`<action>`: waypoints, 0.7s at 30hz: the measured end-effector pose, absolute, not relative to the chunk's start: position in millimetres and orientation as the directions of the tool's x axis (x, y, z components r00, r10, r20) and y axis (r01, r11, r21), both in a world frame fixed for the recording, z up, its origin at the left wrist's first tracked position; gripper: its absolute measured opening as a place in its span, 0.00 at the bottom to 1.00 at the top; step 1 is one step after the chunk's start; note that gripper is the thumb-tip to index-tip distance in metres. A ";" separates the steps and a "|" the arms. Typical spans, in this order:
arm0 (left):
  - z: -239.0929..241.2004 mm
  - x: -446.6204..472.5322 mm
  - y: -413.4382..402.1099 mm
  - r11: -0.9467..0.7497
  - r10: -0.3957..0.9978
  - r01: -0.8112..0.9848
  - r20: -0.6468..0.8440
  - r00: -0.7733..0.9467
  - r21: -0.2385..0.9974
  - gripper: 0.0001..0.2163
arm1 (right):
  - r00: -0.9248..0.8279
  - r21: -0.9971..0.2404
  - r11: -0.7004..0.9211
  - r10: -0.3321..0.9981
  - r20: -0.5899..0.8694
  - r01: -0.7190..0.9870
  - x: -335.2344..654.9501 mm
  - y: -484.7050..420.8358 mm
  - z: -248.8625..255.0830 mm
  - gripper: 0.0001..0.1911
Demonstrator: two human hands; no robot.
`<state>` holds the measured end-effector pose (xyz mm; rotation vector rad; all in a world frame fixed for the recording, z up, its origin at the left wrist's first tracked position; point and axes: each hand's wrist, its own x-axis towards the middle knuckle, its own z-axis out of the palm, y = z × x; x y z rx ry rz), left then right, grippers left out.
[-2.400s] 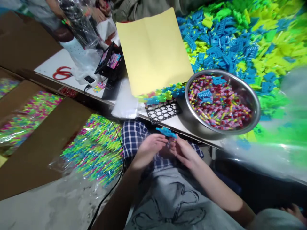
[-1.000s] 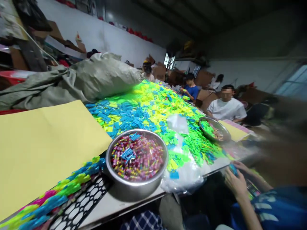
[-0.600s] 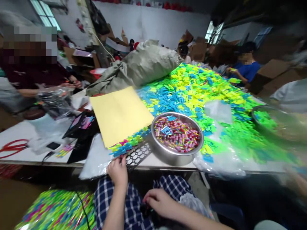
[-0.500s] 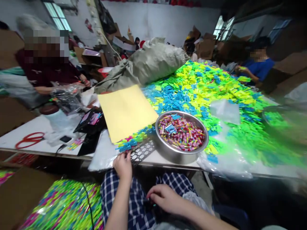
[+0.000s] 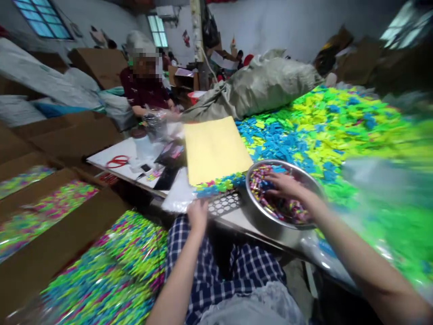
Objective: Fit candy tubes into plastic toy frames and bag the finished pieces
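At the table's front edge, my left hand (image 5: 198,214) has its fingers closed on the left end of a grey perforated strip (image 5: 225,204), beside a clear plastic bag (image 5: 176,194). My right hand (image 5: 286,186) reaches into a round metal bowl (image 5: 270,227) with its fingers apart and touching small pink, red and yellow pieces (image 5: 259,180). Its fingertips are partly hidden among them. Behind the strip runs a row of blue, green and pink plastic pieces (image 5: 219,185), along the lower edge of a yellow sheet (image 5: 216,149).
A big heap of green, yellow and blue plastic pieces (image 5: 338,131) covers the right side. Red-handled scissors (image 5: 117,161) lie on the left. Bagged colourful pieces (image 5: 111,275) fill cartons beside my legs. A grey sack (image 5: 267,85) and a seated person (image 5: 144,90) are across the table.
My right hand has risen from my lap into the bowl. The left stays at the strip's end. My view has turned left, bringing more cartons into sight.
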<state>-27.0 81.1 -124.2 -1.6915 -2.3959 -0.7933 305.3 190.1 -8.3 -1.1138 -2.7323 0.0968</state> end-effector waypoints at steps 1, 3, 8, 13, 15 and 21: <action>-123.7 -27.5 81.4 0.237 0.848 0.899 0.374 -0.376 0.368 0.16 | -0.698 -0.125 0.707 0.707 0.116 0.696 301.5 189.1 -11.6 0.26; -125.1 -29.8 83.9 0.208 0.847 0.893 0.384 -0.368 0.398 0.17 | -0.696 -0.127 0.705 0.709 0.111 0.698 293.7 184.1 -17.0 0.26; -130.2 -39.1 96.8 0.175 0.871 0.877 0.346 -0.350 0.448 0.19 | -0.654 -0.120 0.666 0.746 0.123 0.737 287.0 173.6 -18.0 0.27; -118.3 -44.5 100.6 0.242 0.906 0.857 0.211 -0.368 0.455 0.19 | -0.728 -0.348 0.702 0.681 0.076 0.621 300.1 172.8 -0.6 0.30; -112.9 -44.2 100.4 0.256 0.910 0.865 0.194 -0.366 0.431 0.19 | -0.650 -0.350 0.648 0.749 0.128 0.677 306.8 184.0 3.1 0.27; -106.1 -33.1 93.7 0.274 0.894 0.885 0.240 -0.379 0.377 0.19 | -0.510 -0.329 0.526 0.848 0.140 0.784 315.2 218.7 -14.0 0.28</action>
